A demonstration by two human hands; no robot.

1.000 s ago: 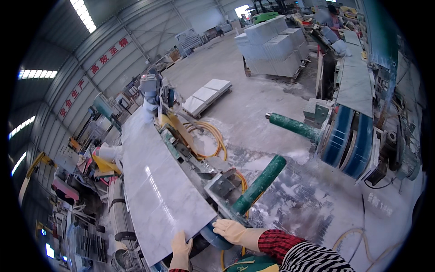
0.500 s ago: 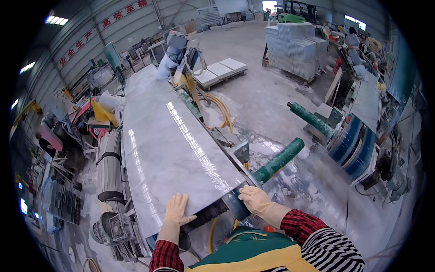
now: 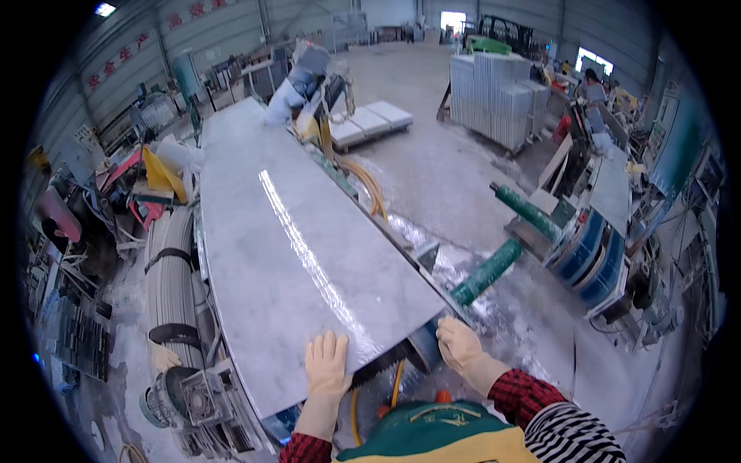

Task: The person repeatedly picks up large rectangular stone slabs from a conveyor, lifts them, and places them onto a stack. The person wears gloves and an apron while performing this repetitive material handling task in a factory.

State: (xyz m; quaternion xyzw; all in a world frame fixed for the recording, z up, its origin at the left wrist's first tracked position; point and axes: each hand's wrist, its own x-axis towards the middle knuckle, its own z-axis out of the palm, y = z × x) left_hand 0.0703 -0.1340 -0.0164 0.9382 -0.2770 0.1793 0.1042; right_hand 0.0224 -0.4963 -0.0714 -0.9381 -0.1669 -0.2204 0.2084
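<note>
A large, glossy grey-white stone slab (image 3: 285, 255) lies flat along a long machine bed. My left hand (image 3: 327, 366), in a cream rubber glove, rests palm down on its near end, fingers stretched out. My right hand (image 3: 465, 349), gloved alike, is at the slab's near right corner, beside a dark blue roller (image 3: 424, 349). Its fingers are curled in, and what they grip, if anything, is hidden. Under the slab's near edge dark bristles show.
Right of the bed a green roller (image 3: 486, 272) juts out. A motor (image 3: 189, 401) and a grey ribbed bellows (image 3: 171, 278) flank its left side. Beyond are yellow hoses (image 3: 369, 184), stacked slabs (image 3: 494, 96), low pale slabs (image 3: 370, 123) and another machine (image 3: 590, 255). The floor looks wet.
The view has shifted a little. Both hands and the slab's near end now appear farther right in the picture. My left hand stays flat on the slab; my right stays at its corner.
</note>
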